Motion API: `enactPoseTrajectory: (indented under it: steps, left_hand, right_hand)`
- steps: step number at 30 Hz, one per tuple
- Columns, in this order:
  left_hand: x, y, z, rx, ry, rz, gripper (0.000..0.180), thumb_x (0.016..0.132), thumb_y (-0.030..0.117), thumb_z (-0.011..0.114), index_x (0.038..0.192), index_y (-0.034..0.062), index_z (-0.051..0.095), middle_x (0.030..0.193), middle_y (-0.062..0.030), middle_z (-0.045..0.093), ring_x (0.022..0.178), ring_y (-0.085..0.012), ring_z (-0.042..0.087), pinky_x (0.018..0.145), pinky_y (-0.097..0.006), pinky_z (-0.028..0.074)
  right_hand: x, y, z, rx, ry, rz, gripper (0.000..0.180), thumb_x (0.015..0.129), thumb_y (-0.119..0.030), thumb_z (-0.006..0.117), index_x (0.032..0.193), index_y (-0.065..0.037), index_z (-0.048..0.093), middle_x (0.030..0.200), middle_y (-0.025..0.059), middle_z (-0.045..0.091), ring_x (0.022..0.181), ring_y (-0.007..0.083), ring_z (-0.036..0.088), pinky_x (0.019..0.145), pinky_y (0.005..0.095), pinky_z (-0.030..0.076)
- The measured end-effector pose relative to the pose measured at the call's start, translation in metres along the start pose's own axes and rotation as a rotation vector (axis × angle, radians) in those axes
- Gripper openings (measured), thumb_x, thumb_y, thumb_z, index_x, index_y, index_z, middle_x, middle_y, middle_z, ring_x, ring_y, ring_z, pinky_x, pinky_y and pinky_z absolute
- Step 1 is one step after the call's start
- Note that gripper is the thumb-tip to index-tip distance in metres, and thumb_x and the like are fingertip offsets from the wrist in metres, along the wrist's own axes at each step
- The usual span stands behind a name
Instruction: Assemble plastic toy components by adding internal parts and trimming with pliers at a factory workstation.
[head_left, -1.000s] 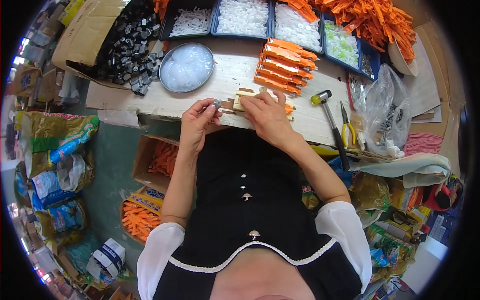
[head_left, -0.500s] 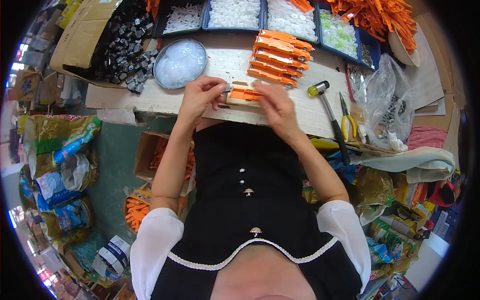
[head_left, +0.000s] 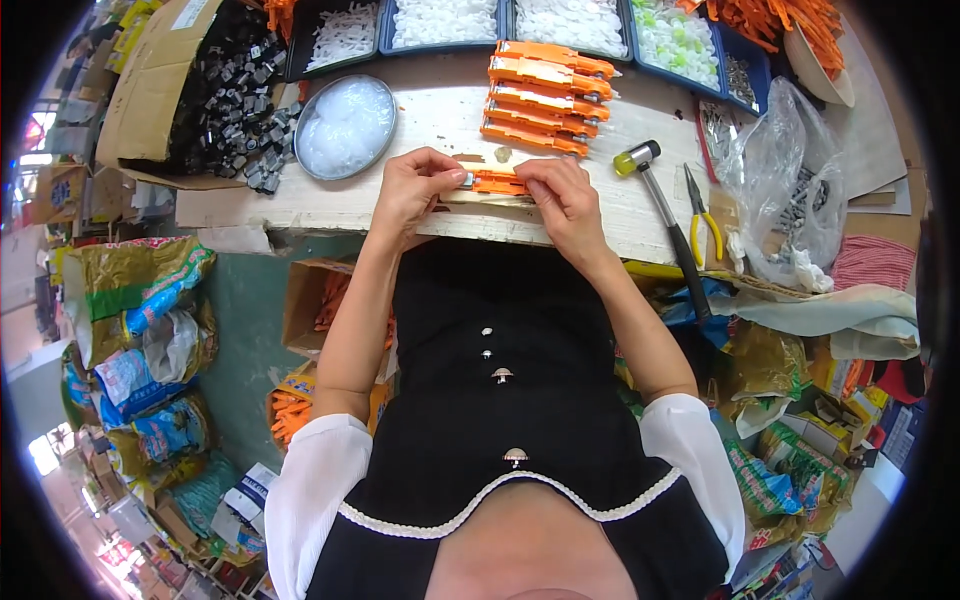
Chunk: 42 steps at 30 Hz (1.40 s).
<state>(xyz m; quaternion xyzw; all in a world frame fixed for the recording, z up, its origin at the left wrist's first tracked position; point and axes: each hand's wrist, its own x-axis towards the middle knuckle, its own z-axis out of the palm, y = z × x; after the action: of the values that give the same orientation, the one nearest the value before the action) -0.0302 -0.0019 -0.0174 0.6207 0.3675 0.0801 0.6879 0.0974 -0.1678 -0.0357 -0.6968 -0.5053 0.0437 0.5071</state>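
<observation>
An orange plastic part (head_left: 497, 182), long and narrow, lies between my hands at the table's front edge, on a pale block or strip (head_left: 490, 199). My left hand (head_left: 408, 192) pinches a small grey piece (head_left: 467, 180) at the part's left end. At the other end, the thumb and fingers of my right hand (head_left: 566, 198) close on the orange part. Just beyond them, several similar orange parts with metal bits lie in a neat row (head_left: 545, 100). A round dish (head_left: 345, 130) of whitish, translucent jelly-like material sits beyond my left hand.
On the right lie a hammer (head_left: 665, 215), yellow-handled pliers (head_left: 706, 225) and a clear plastic bag (head_left: 775, 190) of small metal pieces. A cardboard box (head_left: 150, 90) with black and grey parts stands at left. Trays (head_left: 445, 48) of small white pieces line the back.
My right hand, blurred over the part before, has settled its fingers on the right end. My left hand keeps its pinch at the left end. The whole view has shifted slightly.
</observation>
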Motion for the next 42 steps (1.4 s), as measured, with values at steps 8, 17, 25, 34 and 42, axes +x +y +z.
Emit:
enactPoseTrajectory:
  steps: [8, 17, 25, 34, 42]
  left_hand:
    - [0.007, 0.031, 0.015, 0.777, 0.084, 0.397, 0.010, 0.069, 0.012, 0.065, 0.076, 0.0053, 0.064, 0.077, -0.0115, 0.052, 0.072, -0.0257, 0.055, 0.069, -0.034, 0.045]
    - [0.143, 0.120, 0.007, 1.243, 0.369, 0.558, 0.036, 0.074, 0.035, 0.063, 0.097, 0.0073, 0.063, 0.093, -0.0162, 0.062, 0.087, -0.0303, 0.059, 0.074, -0.039, 0.046]
    - [0.202, 0.110, -0.010, 1.125, 0.220, 0.561, 0.022, 0.068, 0.025, 0.067, 0.080, 0.0063, 0.066, 0.081, -0.0147, 0.064, 0.079, -0.0307, 0.061, 0.072, -0.039, 0.048]
    - [0.196, 0.119, -0.012, 1.093, 0.255, 0.598, 0.018, 0.067, 0.019, 0.064, 0.075, 0.0032, 0.065, 0.074, -0.0140, 0.064, 0.071, -0.0269, 0.063, 0.064, -0.035, 0.050]
    - [0.164, 0.115, -0.033, 0.032, 0.125, 0.357, 0.015, 0.076, 0.008, 0.057, 0.086, -0.0015, 0.063, 0.072, -0.0078, 0.061, 0.060, -0.0153, 0.060, 0.045, -0.025, 0.047]
  right_hand:
    - [0.024, 0.040, -0.086, -0.439, 0.190, -0.028, 0.014, 0.081, -0.002, 0.050, 0.092, -0.002, 0.059, 0.089, 0.0126, 0.059, 0.085, 0.0279, 0.056, 0.076, 0.0346, 0.044]
    - [0.028, 0.116, -0.195, -1.088, -0.156, 0.544, 0.016, 0.075, -0.006, 0.047, 0.085, 0.001, 0.056, 0.088, 0.0245, 0.057, 0.085, 0.0398, 0.055, 0.073, 0.0481, 0.043]
    - [0.042, 0.117, -0.188, -1.110, -0.158, 0.629, 0.018, 0.070, -0.005, 0.047, 0.083, -0.001, 0.057, 0.080, 0.0231, 0.060, 0.079, 0.0401, 0.056, 0.072, 0.0473, 0.044]
    - [0.027, 0.126, -0.200, -0.760, 0.026, 0.493, 0.015, 0.070, -0.007, 0.048, 0.080, 0.000, 0.056, 0.080, 0.0219, 0.059, 0.078, 0.0382, 0.056, 0.069, 0.0449, 0.043]
    - [0.015, 0.137, -0.197, -0.792, 0.071, 0.403, 0.010, 0.078, -0.007, 0.047, 0.083, 0.000, 0.053, 0.083, 0.0200, 0.057, 0.081, 0.0380, 0.054, 0.070, 0.0449, 0.042]
